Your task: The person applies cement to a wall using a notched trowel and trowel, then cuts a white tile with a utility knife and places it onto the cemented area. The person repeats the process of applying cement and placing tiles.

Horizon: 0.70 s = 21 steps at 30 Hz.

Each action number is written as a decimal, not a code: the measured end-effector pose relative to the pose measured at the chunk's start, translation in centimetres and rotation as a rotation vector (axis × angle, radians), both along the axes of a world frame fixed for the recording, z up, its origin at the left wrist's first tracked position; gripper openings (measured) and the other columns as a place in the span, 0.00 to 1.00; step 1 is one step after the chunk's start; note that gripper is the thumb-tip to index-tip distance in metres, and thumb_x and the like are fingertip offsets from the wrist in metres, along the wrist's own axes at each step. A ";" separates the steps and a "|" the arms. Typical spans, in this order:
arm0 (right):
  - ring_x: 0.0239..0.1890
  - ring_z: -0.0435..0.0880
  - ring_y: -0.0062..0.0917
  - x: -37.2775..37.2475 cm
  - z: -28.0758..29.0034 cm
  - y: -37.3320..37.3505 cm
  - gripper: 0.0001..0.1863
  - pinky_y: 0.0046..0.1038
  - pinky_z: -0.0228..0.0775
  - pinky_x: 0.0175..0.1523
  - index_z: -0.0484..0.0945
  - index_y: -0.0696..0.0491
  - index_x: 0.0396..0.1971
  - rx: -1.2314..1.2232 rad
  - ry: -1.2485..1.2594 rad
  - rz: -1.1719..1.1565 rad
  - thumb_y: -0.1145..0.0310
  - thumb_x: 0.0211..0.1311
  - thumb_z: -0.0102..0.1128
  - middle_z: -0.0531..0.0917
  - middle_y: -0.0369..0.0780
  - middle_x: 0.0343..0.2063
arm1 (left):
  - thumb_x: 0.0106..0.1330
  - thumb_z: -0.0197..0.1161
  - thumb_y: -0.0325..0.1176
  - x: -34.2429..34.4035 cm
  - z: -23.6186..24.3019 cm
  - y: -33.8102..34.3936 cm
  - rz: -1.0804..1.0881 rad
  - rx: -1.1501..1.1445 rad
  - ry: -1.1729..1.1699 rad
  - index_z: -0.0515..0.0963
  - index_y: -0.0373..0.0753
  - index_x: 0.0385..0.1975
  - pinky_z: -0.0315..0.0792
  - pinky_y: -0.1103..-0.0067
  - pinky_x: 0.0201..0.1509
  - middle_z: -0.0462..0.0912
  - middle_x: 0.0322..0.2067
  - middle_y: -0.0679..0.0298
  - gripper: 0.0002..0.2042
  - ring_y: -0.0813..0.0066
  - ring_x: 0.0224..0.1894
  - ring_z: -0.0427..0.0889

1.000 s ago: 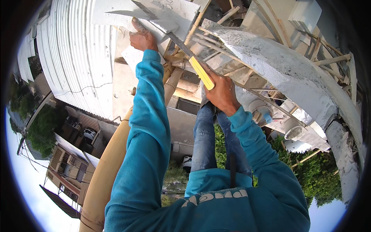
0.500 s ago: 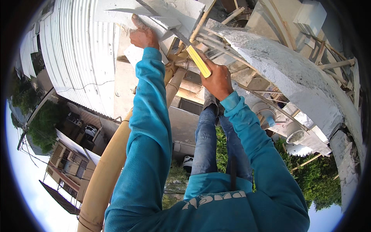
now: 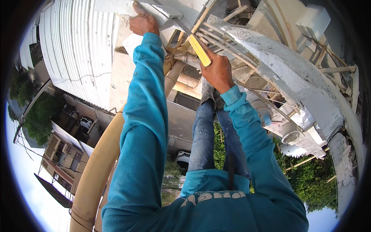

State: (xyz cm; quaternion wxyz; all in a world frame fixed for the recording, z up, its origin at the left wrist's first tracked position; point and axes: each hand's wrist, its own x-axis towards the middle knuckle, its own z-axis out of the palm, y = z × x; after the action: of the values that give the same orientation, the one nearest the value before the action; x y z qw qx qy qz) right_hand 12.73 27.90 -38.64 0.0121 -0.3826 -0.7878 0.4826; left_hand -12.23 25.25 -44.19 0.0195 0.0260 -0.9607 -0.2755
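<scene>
My right hand [image 3: 218, 71] is closed around the yellow handle of a long-bladed saw [image 3: 199, 51]. Its thin grey blade runs away and leftward, against a pale white board [image 3: 189, 11] at the top of the view; the blade's teeth do not show. Near the blade's far part, my left hand [image 3: 145, 22] grips the board's near edge, thumb stretched upward and the other fingers mostly hidden. The board's far side is cut off by the picture's edge.
Bamboo poles [image 3: 96, 166] are lashed together below and left of my arms. A rough concrete ledge [image 3: 286, 69] curves along the right, by stacked white slabs [image 3: 315, 21] and a bucket [image 3: 292, 132]. Corrugated roofing [image 3: 77, 50] lies left. Below my legs, greenery shows far down.
The saw and my right hand have shifted slightly away from me, with less of the blade showing. My left hand keeps its grip on the board, and the whole view has shifted a little.
</scene>
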 end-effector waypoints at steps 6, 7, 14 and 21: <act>0.33 0.84 0.50 13.7 7.9 -4.0 0.30 0.36 0.78 0.38 0.72 0.56 0.60 -0.068 0.118 -0.089 0.78 0.52 0.59 0.83 0.54 0.28 | 0.64 0.56 0.62 0.8 -0.2 0.1 -0.013 -0.013 -0.003 0.79 0.23 0.23 0.76 0.58 0.43 0.81 0.28 0.37 0.36 0.39 0.35 0.82; 0.33 0.84 0.49 13.8 7.2 -4.0 0.30 0.36 0.77 0.38 0.73 0.56 0.60 -0.083 0.149 -0.088 0.78 0.52 0.59 0.82 0.55 0.28 | 0.64 0.57 0.60 0.8 -0.6 0.3 0.035 -0.084 0.024 0.79 0.23 0.23 0.76 0.59 0.44 0.81 0.28 0.37 0.35 0.39 0.36 0.82; 0.31 0.82 0.51 1.6 0.6 -0.4 0.24 0.41 0.74 0.32 0.77 0.55 0.54 -0.006 -0.005 0.003 0.74 0.53 0.60 0.81 0.56 0.27 | 0.62 0.65 0.48 -0.7 -2.9 1.3 0.109 -0.234 0.096 0.80 0.25 0.24 0.76 0.62 0.47 0.83 0.30 0.39 0.25 0.43 0.40 0.83; 0.41 0.86 0.45 14.2 6.1 -4.4 0.32 0.36 0.78 0.44 0.73 0.51 0.61 -0.068 -0.001 -0.026 0.81 0.51 0.58 0.84 0.53 0.42 | 0.57 0.68 0.49 0.7 -0.3 -1.2 -0.173 -0.318 -0.121 0.79 0.22 0.38 0.76 0.63 0.49 0.81 0.41 0.37 0.28 0.45 0.46 0.82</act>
State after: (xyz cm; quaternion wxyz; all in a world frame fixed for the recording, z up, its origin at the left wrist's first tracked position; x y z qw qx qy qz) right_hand 26.96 23.49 -32.59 0.0050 -0.3932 -0.7660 0.5086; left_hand -11.56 24.00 -44.45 -0.0582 -0.0438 -0.9902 -0.1190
